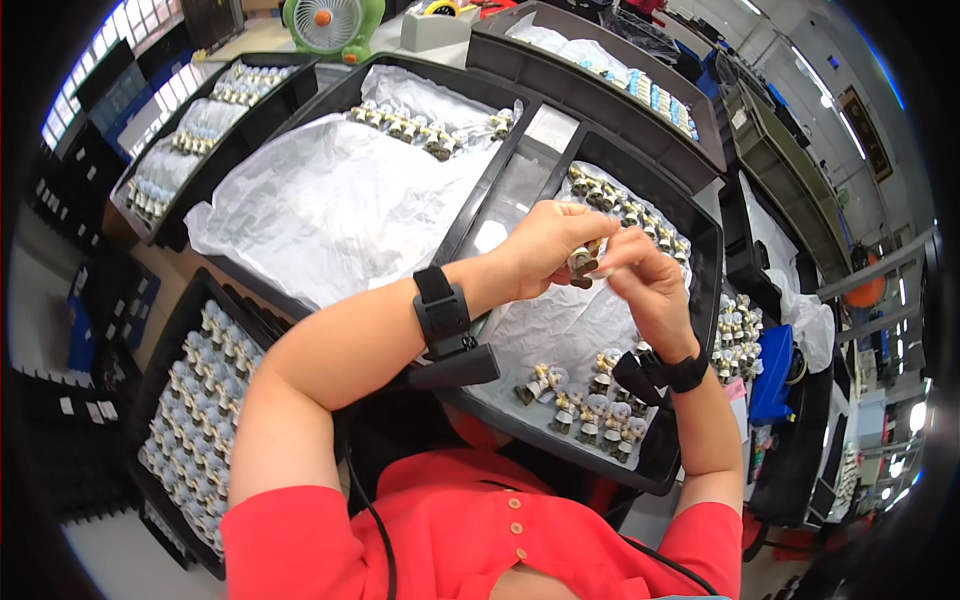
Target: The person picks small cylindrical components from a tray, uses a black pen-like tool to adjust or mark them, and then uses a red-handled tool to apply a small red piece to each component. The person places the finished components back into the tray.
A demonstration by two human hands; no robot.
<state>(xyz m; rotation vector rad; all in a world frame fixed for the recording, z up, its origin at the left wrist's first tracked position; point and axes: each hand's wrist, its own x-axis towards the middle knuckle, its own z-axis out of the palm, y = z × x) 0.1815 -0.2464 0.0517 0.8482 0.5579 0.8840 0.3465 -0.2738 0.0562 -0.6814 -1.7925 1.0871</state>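
Observation:
My left hand (550, 250) is closed around a small figurine (583, 262) with brown feet, white and yellowish parts; its upper part is hidden in my fingers. From the other side, my right hand (648, 278) pinches at the same figurine with thumb and fingertips. Both hands are above a black tray (708, 262) lined with white sheet (560, 325). In its near end lie several loose figurines (592, 415) with pale hair and white clothes. A row of similar figurines (635, 212) lines its far side.
Left of this tray is a larger black tray with white sheeting (330, 200) and a figurine row (405, 125) along its far edge. A filled tray (195, 430) stands at lower left. A brown crate (600, 95) is at the back, a green fan (335, 25) behind, a blue bin (775, 375) at right.

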